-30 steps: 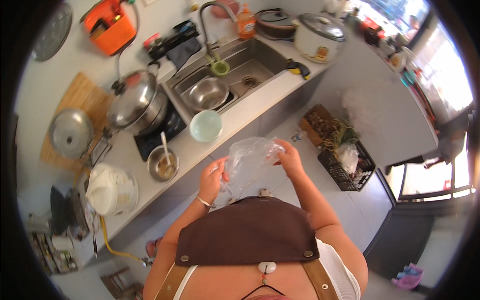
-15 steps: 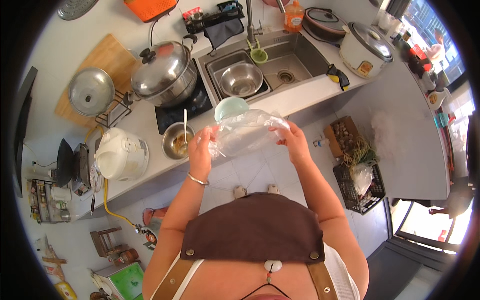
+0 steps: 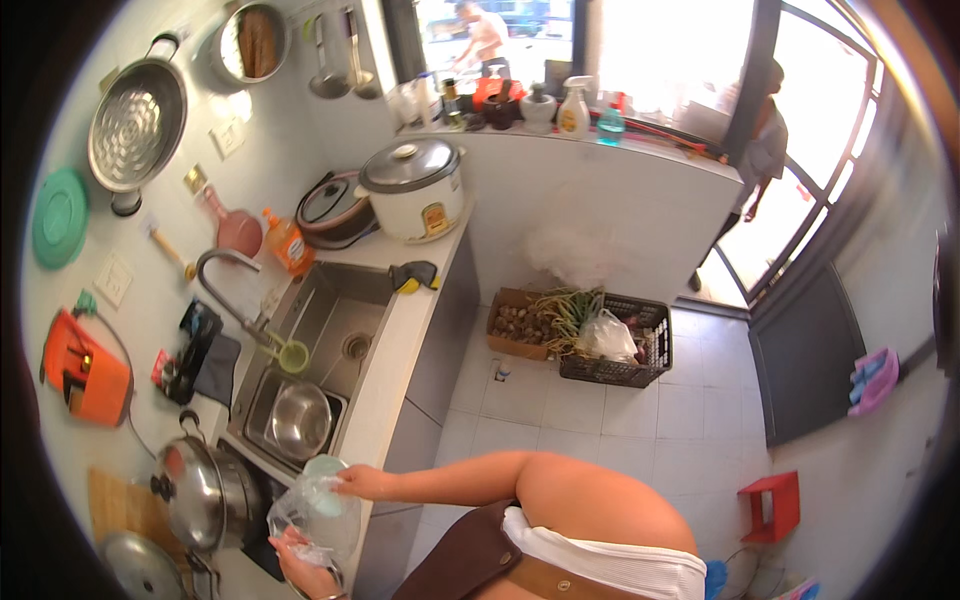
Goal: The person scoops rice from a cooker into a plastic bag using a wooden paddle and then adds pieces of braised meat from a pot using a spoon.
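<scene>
Hands low at the left of the view, at the counter edge. We see our right hand reaching across with fingers closed on the upper edge of a clear plastic bag, and our left hand gripping the same bag from below. The bag hangs between both hands, crumpled, just in front of a pale green bowl that sits on the white counter. We cannot tell whether the bag touches the bowl. Beside the bowl, a steel mixing bowl rests in the sink, and a lidded steel pot stands to the left. Farther along the counter stands a rice cooker. On the floor tiles, well apart, a black crate holds greens.
</scene>
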Motion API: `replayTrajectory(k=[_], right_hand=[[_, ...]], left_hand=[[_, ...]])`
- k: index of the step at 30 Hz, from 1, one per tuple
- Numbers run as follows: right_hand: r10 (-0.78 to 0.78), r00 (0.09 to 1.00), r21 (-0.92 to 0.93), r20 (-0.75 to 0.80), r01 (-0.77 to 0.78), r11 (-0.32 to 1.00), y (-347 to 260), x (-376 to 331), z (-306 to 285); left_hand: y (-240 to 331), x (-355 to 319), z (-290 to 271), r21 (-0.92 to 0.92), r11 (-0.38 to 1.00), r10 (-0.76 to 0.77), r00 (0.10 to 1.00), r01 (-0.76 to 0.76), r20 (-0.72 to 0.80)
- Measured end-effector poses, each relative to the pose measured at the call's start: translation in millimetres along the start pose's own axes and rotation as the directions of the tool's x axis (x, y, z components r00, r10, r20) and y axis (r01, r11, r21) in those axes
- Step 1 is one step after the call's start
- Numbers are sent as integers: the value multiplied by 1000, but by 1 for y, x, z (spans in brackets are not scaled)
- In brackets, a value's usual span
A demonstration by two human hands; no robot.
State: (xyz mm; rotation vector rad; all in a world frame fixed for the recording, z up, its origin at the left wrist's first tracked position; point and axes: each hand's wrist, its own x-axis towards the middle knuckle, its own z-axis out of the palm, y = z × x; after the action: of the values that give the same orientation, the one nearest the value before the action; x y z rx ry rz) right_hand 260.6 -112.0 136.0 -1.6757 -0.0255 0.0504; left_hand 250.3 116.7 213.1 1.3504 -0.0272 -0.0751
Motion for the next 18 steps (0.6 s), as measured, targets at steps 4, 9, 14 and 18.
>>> replayTrajectory(k=[4, 9, 14, 18], right_hand=[[28, 999, -135, -32, -32, 990, -16, 14, 28], [94, 983, -431, -157, -154, 889, -11, 30, 48], [-66, 920, -477, -387, -139, 868, -12, 8, 49], [-101, 948, -297, -301, 7, 955, -67, 11, 47]], left_hand=[[-7, 29, -40, -151, 970, -202, 976, 189, -81], [-8, 61, -52, -379, 814, -422, 897, 439, 133], [-12, 91, -59, -455, 673, -516, 811, 583, 276], [-29, 108, -73, -426, 697, -429, 812, 576, 396]])
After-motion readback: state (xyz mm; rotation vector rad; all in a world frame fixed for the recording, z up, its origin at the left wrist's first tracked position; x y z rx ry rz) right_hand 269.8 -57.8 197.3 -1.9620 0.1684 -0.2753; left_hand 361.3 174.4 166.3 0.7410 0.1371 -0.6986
